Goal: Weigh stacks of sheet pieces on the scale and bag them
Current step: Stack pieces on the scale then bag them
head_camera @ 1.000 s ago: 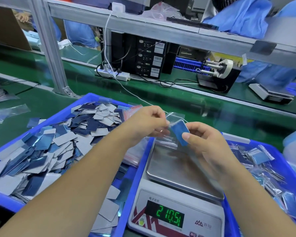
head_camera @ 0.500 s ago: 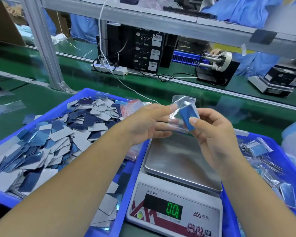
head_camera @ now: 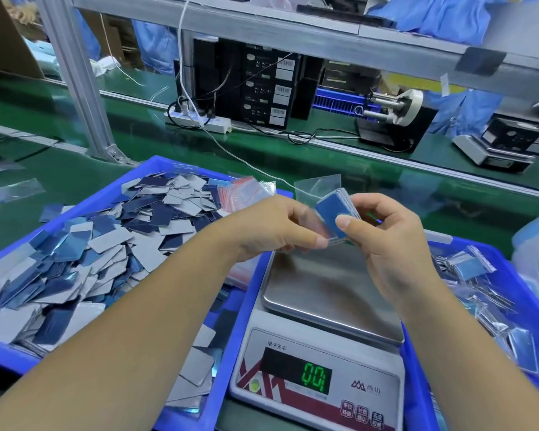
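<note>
We found the scale (head_camera: 321, 353) pan bare beneath both hands, hemmed left by the tray (head_camera: 168, 164) of loose pieces (head_camera: 106, 244) and right by the bin (head_camera: 507, 275) of filled bags (head_camera: 467, 269).

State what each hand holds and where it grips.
The right hand pinches the stack of blue sheet pieces at its lower right corner. The left hand grips the clear plastic bag by its lower part.

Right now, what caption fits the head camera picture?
Both hands slide a blue stack into a clear bag above the scale.
</note>
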`<action>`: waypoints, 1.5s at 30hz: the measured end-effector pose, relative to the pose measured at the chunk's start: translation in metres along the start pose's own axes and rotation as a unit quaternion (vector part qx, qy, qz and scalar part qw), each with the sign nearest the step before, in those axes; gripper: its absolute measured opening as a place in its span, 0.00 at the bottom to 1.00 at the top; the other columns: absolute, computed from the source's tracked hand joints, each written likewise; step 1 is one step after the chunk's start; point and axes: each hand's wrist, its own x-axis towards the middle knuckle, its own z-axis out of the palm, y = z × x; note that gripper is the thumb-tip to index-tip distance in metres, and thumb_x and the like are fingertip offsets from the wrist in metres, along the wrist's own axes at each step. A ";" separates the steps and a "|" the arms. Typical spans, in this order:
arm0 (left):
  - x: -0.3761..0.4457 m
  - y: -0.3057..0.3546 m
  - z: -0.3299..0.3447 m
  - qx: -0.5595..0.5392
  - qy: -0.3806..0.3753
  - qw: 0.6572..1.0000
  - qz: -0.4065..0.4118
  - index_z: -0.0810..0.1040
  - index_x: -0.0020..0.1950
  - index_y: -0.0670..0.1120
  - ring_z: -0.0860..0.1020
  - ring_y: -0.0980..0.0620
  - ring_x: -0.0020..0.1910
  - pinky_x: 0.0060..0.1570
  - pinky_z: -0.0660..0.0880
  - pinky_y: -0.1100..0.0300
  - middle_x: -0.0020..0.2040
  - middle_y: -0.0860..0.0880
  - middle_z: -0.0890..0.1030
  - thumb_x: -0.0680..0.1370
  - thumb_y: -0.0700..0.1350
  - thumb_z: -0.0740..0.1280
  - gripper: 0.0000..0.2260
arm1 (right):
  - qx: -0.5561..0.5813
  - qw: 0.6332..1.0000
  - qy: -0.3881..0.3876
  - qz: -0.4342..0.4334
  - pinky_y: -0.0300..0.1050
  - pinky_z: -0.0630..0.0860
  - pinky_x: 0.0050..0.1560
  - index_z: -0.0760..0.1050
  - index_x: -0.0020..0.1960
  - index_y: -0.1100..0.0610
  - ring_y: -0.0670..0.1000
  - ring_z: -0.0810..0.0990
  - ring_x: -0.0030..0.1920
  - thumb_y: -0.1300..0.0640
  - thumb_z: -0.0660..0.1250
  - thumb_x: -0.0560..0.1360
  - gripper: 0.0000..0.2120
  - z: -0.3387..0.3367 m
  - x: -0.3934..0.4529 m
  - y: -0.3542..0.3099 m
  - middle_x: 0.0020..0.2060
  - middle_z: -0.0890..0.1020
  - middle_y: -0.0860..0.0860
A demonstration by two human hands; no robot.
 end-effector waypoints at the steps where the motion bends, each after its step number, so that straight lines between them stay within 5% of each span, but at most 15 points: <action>1: 0.000 0.000 0.001 0.012 -0.006 1.000 -0.006 0.86 0.42 0.47 0.77 0.57 0.32 0.34 0.72 0.64 0.34 0.51 0.82 0.74 0.38 0.75 0.05 | 0.002 1.000 -0.008 0.000 0.52 0.77 0.47 0.84 0.45 0.48 0.52 0.81 0.43 0.57 0.76 0.65 0.10 0.000 0.000 0.000 0.41 0.85 0.50; 8: 0.001 0.001 -0.001 0.000 0.020 0.999 -0.029 0.82 0.37 0.45 0.66 0.57 0.26 0.28 0.61 0.66 0.29 0.52 0.75 0.77 0.38 0.72 0.08 | -0.009 1.000 0.005 0.010 0.41 0.77 0.43 0.84 0.43 0.47 0.48 0.81 0.41 0.60 0.74 0.65 0.10 0.000 0.002 0.003 0.39 0.85 0.48; 14: 0.008 -0.001 -0.013 -0.089 0.212 0.973 -0.032 0.75 0.29 0.47 0.58 0.54 0.23 0.23 0.55 0.65 0.31 0.47 0.69 0.77 0.49 0.73 0.18 | -0.066 0.996 0.024 0.057 0.43 0.76 0.45 0.84 0.44 0.51 0.47 0.80 0.39 0.64 0.76 0.68 0.09 -0.009 0.007 0.007 0.39 0.85 0.48; 21: 0.013 -0.007 -0.010 -0.109 0.166 0.979 -0.054 0.79 0.45 0.42 0.66 0.57 0.27 0.24 0.60 0.67 0.31 0.51 0.79 0.77 0.40 0.73 0.04 | -0.347 0.934 -0.077 0.040 0.28 0.70 0.33 0.80 0.38 0.44 0.37 0.77 0.31 0.59 0.77 0.68 0.11 -0.004 0.002 0.014 0.34 0.82 0.35; 31: 0.012 -0.007 -0.010 -0.102 0.187 0.976 -0.041 0.74 0.38 0.45 0.58 0.53 0.25 0.24 0.56 0.64 0.26 0.53 0.70 0.77 0.49 0.73 0.13 | -0.453 0.879 -0.147 0.018 0.33 0.71 0.42 0.74 0.40 0.38 0.36 0.77 0.41 0.53 0.74 0.72 0.11 -0.003 0.001 0.013 0.39 0.82 0.37; 35: 0.012 -0.007 -0.008 -0.125 0.192 0.973 -0.040 0.75 0.39 0.46 0.55 0.51 0.30 0.25 0.54 0.62 0.33 0.48 0.63 0.74 0.55 0.74 0.15 | -0.439 0.890 -0.119 0.017 0.30 0.70 0.37 0.77 0.39 0.41 0.37 0.78 0.37 0.54 0.74 0.71 0.09 -0.003 0.001 0.017 0.35 0.82 0.37; 38: 0.012 -0.006 -0.004 -0.141 0.167 0.975 -0.042 0.81 0.31 0.52 0.55 0.54 0.27 0.23 0.55 0.65 0.29 0.53 0.61 0.78 0.53 0.71 0.15 | -0.316 0.946 -0.071 0.029 0.31 0.71 0.34 0.81 0.40 0.44 0.38 0.76 0.32 0.56 0.75 0.70 0.07 -0.003 0.003 0.016 0.33 0.83 0.40; 42: 0.012 -0.005 0.001 -0.166 0.156 0.973 -0.037 0.80 0.34 0.51 0.56 0.55 0.26 0.22 0.55 0.65 0.29 0.54 0.61 0.79 0.54 0.70 0.15 | -0.140 0.989 -0.034 0.020 0.46 0.76 0.42 0.83 0.44 0.44 0.46 0.79 0.38 0.53 0.73 0.66 0.08 0.001 0.001 0.007 0.38 0.84 0.47; 45: 0.013 -0.005 0.004 -0.190 0.137 0.972 -0.022 0.78 0.31 0.51 0.56 0.55 0.27 0.24 0.53 0.64 0.33 0.52 0.63 0.80 0.53 0.69 0.17 | -0.126 0.992 -0.019 0.004 0.48 0.78 0.44 0.83 0.46 0.44 0.46 0.80 0.39 0.53 0.73 0.66 0.09 0.003 0.000 0.005 0.39 0.85 0.47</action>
